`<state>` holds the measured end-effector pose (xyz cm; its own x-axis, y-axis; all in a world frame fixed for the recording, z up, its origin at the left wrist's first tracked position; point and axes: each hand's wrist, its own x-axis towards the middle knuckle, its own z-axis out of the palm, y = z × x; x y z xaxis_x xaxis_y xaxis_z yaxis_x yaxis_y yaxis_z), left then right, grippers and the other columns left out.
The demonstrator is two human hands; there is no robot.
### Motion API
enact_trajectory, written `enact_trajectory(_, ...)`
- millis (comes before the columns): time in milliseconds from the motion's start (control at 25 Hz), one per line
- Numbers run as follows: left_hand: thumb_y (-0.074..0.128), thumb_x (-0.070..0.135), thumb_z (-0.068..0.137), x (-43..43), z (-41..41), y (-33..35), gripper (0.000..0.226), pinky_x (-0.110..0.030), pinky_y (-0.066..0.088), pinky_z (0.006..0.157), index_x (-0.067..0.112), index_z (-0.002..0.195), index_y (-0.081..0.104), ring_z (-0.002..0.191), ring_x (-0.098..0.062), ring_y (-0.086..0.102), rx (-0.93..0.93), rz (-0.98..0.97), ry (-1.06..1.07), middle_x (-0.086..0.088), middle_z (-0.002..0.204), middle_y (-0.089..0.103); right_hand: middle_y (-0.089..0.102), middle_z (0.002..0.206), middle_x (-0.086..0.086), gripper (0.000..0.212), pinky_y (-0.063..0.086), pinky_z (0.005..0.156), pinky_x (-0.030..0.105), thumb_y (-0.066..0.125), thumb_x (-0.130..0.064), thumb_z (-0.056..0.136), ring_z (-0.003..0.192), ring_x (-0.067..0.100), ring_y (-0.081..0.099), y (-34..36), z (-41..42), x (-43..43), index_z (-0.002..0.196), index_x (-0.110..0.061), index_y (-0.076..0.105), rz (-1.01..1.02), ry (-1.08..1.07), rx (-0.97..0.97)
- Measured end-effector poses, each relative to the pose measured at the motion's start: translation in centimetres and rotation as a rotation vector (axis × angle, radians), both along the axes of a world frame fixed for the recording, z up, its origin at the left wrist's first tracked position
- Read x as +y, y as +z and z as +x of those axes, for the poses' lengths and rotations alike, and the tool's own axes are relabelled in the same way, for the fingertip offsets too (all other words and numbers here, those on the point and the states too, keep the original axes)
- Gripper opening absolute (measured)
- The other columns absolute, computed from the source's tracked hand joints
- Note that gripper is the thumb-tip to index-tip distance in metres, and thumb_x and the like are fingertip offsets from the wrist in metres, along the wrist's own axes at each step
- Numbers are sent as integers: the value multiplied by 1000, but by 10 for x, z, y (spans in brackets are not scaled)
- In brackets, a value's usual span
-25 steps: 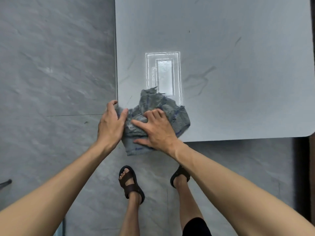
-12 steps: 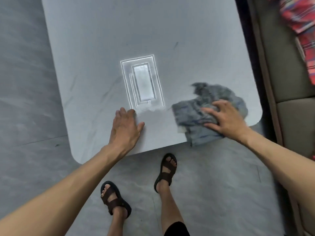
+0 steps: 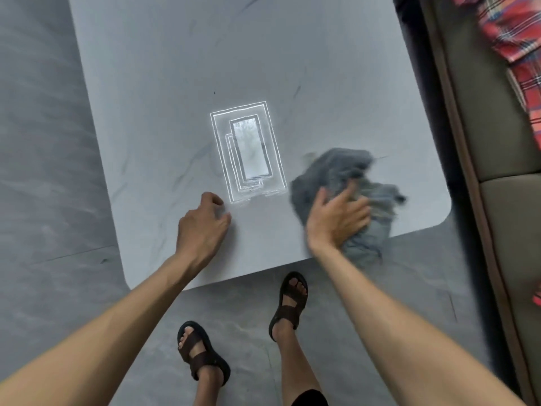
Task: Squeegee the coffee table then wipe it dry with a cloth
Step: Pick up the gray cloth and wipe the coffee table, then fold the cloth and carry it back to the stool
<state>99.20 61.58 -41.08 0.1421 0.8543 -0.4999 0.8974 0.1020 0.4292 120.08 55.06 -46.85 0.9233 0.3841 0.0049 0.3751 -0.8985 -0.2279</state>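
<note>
The light grey marbled coffee table [image 3: 205,68] fills the upper middle of the head view. A crumpled grey cloth [image 3: 336,174] lies near the table's front right corner, partly hanging over the front edge. My right hand [image 3: 336,218] presses flat on the cloth with fingers spread; both are blurred. My left hand [image 3: 202,227] rests on the bare tabletop near the front edge, fingers loosely curled, holding nothing. No squeegee is in view.
A bright rectangular ceiling-light reflection [image 3: 248,150] shines in the tabletop. A brown sofa [image 3: 497,127] runs along the right with a red plaid fabric [image 3: 515,39] on it. My sandalled feet [image 3: 289,300] stand on the grey floor below the table's front edge.
The cloth and my right hand swept from the table's left corner to its right corner. My left hand let go of the cloth and now rests on the tabletop with curled fingers.
</note>
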Motion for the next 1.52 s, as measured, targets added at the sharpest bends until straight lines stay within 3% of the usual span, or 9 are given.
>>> enact_trajectory(240,52,21,85,4,-70,4,19,-32,40,73,22,104,50,90,-25,59,28,151,222,-4,103,64,44,102,10,57,29,91,45,54,-48,84,94,28,46,-1,-86,5,135,-25,45,5,1518,54)
enact_trajectory(400,53,21,87,1,-108,-1,32,-34,41,83,15,118,47,109,-28,54,71,43,212,-9,124,55,49,103,8,58,36,91,41,44,-55,91,93,22,44,4,-23,26,142,-29,37,-120,1936,-24)
enact_trajectory(480,54,22,87,-2,-126,-3,34,-35,41,83,15,119,47,111,-28,53,63,16,241,-8,127,53,49,103,7,54,36,87,39,41,-58,91,93,25,48,8,20,30,139,-34,41,-146,1757,3)
enact_trajectory(600,53,22,86,-11,-152,-5,36,-34,40,83,16,121,46,112,-28,53,44,-1,296,-8,127,52,49,102,9,49,32,84,41,45,-57,91,92,31,48,8,45,19,132,-30,44,-72,974,-12)
enact_trajectory(720,54,21,86,-25,-179,-6,39,-32,40,84,16,124,45,111,-24,52,2,1,380,-8,129,52,51,116,23,51,30,95,49,52,-50,90,108,39,47,2,-6,35,130,-20,43,-111,260,5)
enact_trajectory(800,56,22,87,-35,-197,-6,41,-31,38,83,16,126,44,107,-20,50,-35,-21,471,-8,131,52,50,123,27,55,29,97,49,52,-48,89,115,40,45,9,-58,53,132,-15,44,-118,54,83)
enact_trajectory(1240,72,-4,78,-109,-278,17,69,-15,44,85,2,139,41,118,-16,55,-707,-542,908,-12,139,53,57,116,22,53,41,92,49,58,-39,89,106,40,54,53,-386,27,130,-11,39,-265,819,471)
enact_trajectory(1400,77,0,74,-132,-325,27,61,-6,47,75,4,128,49,99,-8,60,-741,-319,1069,-8,125,59,66,114,14,31,49,93,46,57,-27,92,104,33,62,70,-432,5,117,-9,54,-88,496,1148)
enact_trajectory(1520,81,13,72,-142,-368,43,49,-27,55,86,11,117,62,101,-20,68,-734,-284,1013,-5,111,71,73,104,11,26,55,83,38,54,-17,95,95,26,69,90,-451,-10,116,-7,64,114,23,1643)
